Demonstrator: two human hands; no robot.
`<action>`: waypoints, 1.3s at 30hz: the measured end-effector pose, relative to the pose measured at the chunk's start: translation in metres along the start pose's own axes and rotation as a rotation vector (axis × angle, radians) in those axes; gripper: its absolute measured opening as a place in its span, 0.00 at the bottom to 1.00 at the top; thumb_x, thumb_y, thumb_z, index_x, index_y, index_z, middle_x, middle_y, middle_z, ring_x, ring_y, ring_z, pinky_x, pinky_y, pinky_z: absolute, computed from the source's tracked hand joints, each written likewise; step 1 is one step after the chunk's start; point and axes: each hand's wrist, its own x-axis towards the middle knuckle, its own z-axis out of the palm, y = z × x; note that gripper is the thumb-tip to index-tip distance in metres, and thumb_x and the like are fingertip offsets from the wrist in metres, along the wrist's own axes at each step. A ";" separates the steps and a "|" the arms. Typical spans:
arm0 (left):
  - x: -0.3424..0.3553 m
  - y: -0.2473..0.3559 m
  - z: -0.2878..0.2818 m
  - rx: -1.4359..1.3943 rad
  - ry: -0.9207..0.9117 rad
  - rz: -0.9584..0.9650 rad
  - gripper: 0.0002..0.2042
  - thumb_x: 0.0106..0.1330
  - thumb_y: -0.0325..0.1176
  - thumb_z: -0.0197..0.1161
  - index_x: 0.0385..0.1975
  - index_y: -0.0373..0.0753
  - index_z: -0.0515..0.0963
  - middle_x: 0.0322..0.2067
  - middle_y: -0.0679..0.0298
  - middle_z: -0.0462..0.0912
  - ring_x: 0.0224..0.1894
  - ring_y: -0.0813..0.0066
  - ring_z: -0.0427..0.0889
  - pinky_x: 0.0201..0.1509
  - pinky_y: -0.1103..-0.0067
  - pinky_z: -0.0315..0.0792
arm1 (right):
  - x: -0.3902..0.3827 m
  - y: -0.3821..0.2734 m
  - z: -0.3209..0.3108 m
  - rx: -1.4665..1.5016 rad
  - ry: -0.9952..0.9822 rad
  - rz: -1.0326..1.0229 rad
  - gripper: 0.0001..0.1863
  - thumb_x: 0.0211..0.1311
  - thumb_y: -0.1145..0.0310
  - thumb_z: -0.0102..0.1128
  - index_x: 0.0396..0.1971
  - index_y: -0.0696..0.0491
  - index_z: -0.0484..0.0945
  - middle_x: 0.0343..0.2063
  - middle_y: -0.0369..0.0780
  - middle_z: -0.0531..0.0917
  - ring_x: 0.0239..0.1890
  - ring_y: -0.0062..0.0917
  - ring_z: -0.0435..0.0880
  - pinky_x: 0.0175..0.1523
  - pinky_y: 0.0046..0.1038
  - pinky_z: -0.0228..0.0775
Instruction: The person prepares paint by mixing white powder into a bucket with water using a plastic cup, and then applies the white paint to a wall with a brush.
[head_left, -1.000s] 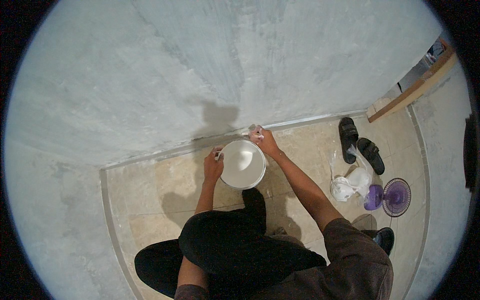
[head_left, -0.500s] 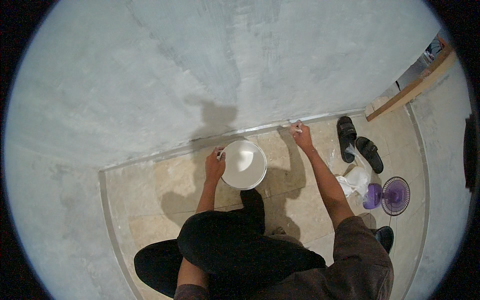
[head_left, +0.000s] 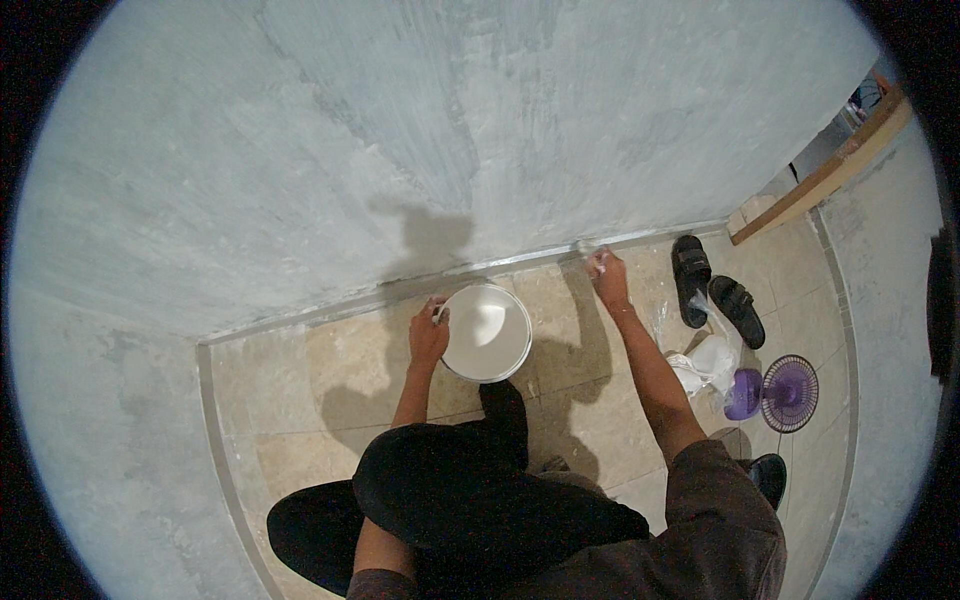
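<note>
A round white bucket [head_left: 513, 335] with white paint inside stands on the tiled floor in front of my foot. My left hand [head_left: 430, 332] is closed on its left rim; a pale strip, perhaps the handle, shows between the fingers. Out to the right, my right hand [head_left: 606, 275] is closed around a small paintbrush, mostly covered by the fingers. The brush's pale tip [head_left: 586, 247] is at the low skirting strip [head_left: 520, 258] along the foot of the wall. Part of that strip looks wet and white.
The grey-blue plastered wall [head_left: 560, 120] rises ahead. To my right lie black sandals [head_left: 738, 310], a white plastic bag [head_left: 708, 362] and a small purple fan [head_left: 790, 393]. A wooden door frame [head_left: 830, 175] stands at the far right. My bent knee [head_left: 420, 480] is close behind the bucket.
My right hand has shifted slightly right and down along the skirting, and its wrist has turned a little. My left hand and the bucket have stayed almost in place.
</note>
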 end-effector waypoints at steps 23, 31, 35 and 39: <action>-0.030 -0.056 -0.071 0.013 0.084 -0.031 0.09 0.62 0.27 0.60 0.41 0.36 0.79 0.35 0.50 0.85 0.40 0.57 0.85 0.45 0.66 0.76 | -0.012 -0.187 0.188 0.466 -0.327 -0.260 0.13 0.55 0.66 0.64 0.35 0.60 0.76 0.32 0.52 0.81 0.37 0.48 0.81 0.43 0.39 0.72; -0.036 -0.062 -0.086 0.039 0.062 -0.065 0.10 0.63 0.27 0.59 0.44 0.37 0.78 0.38 0.49 0.84 0.44 0.54 0.84 0.45 0.65 0.78 | -0.004 -0.214 0.199 0.504 -0.441 -0.237 0.13 0.59 0.66 0.63 0.35 0.61 0.76 0.34 0.49 0.83 0.38 0.39 0.83 0.44 0.35 0.74; -0.027 -0.052 -0.066 -0.036 0.051 -0.042 0.09 0.64 0.27 0.58 0.43 0.37 0.78 0.38 0.48 0.84 0.44 0.54 0.84 0.46 0.66 0.78 | -0.003 -0.173 0.170 0.517 -0.320 -0.214 0.12 0.58 0.69 0.64 0.35 0.60 0.75 0.31 0.48 0.82 0.35 0.36 0.83 0.42 0.34 0.74; -0.017 -0.051 -0.056 -0.041 0.080 0.046 0.09 0.62 0.27 0.60 0.42 0.35 0.79 0.36 0.49 0.84 0.40 0.57 0.85 0.44 0.70 0.77 | -0.004 -0.150 0.129 0.515 -0.327 0.028 0.12 0.56 0.67 0.65 0.32 0.59 0.75 0.29 0.47 0.81 0.31 0.39 0.81 0.40 0.35 0.73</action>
